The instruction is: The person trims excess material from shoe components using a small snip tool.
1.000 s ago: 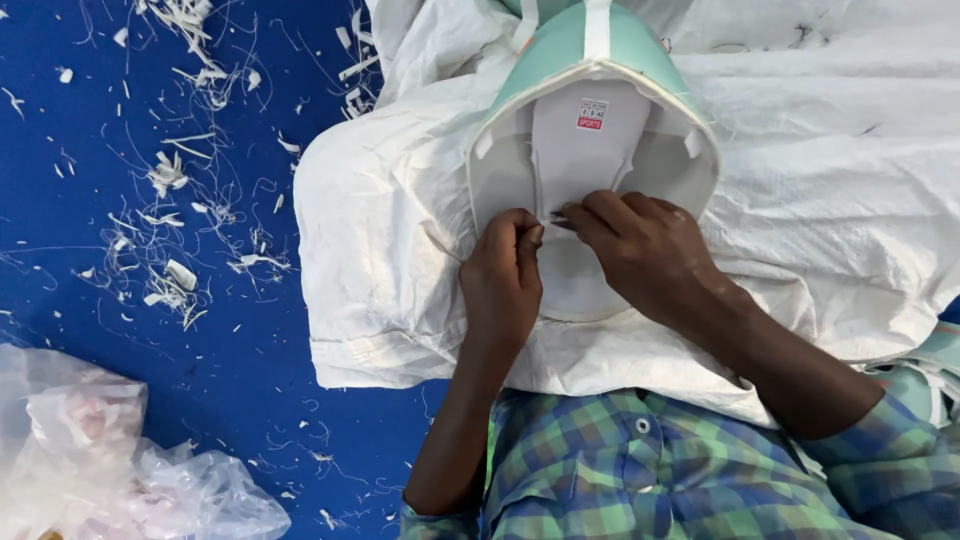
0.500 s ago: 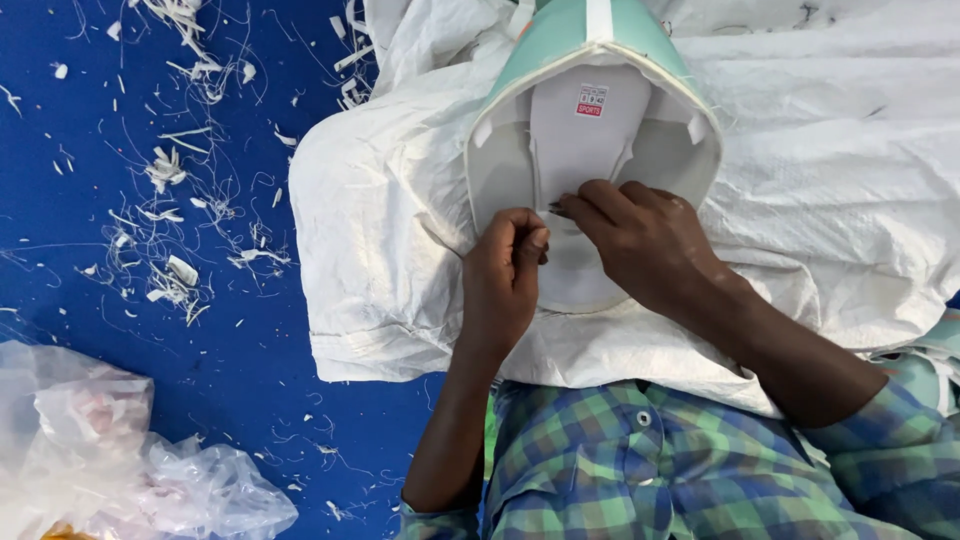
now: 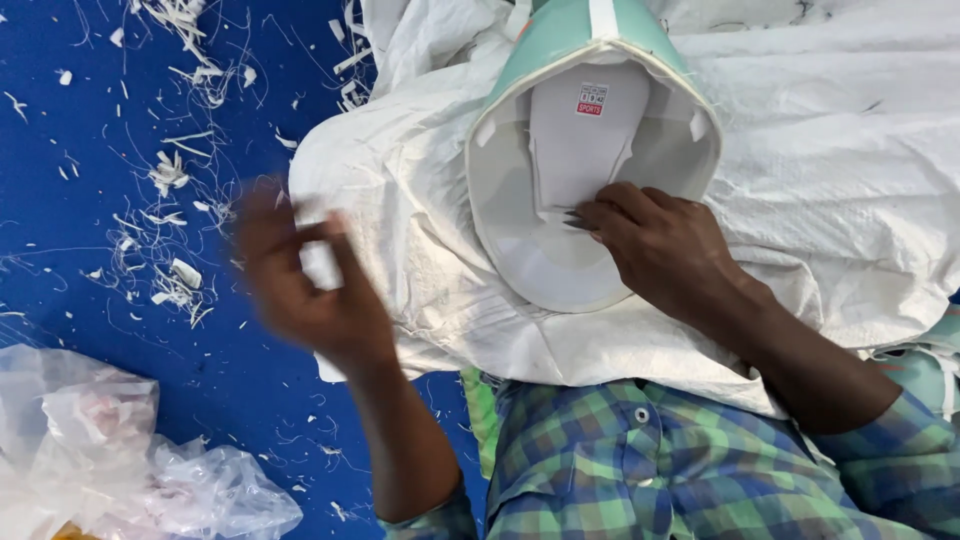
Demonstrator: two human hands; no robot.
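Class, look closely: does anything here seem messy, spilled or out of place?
Yes. White scraps and threads lie scattered over the blue floor, like trimming waste. A crumpled plastic bag sits at lower left. The left hand is blurred.

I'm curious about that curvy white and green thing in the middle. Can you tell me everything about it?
The curved white shell with a green outside looks like stiff moulded plastic or foam. Its hollow white inside faces up, with a raised centre panel carrying a small red and white label. It lies on the white woven sack across the person's lap. The right hand presses fingertips onto its inner panel.
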